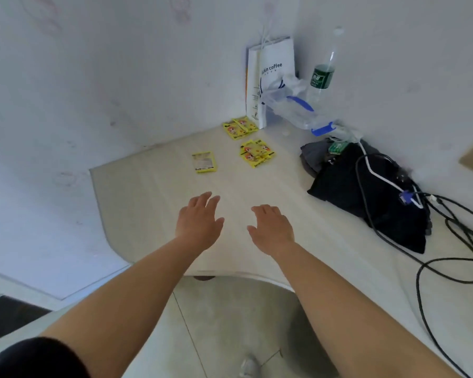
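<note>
The lone yellow packet lies flat on the pale table, a bit past your fingertips. Neither hand touches it.

Closest to you, both your bare arms reach out over the table's front edge. Your left hand is palm down with its fingers straight and close together, and it holds nothing. Your right hand is just beside it, also palm down, with loose fingers that bend a little, and it holds nothing too. I cannot tell if your hands rest on the table or float just above it.

Past the lone packet, a bit to the right, sits a small yellow pile of packets. Farther back, near the wall, is a second yellow pile.

Off to your right lies a black bag with cables over it.

In the far corner stands a white paper bag. A clear box with blue clips leans by it, and next to that is a bottle with a green label.
</note>
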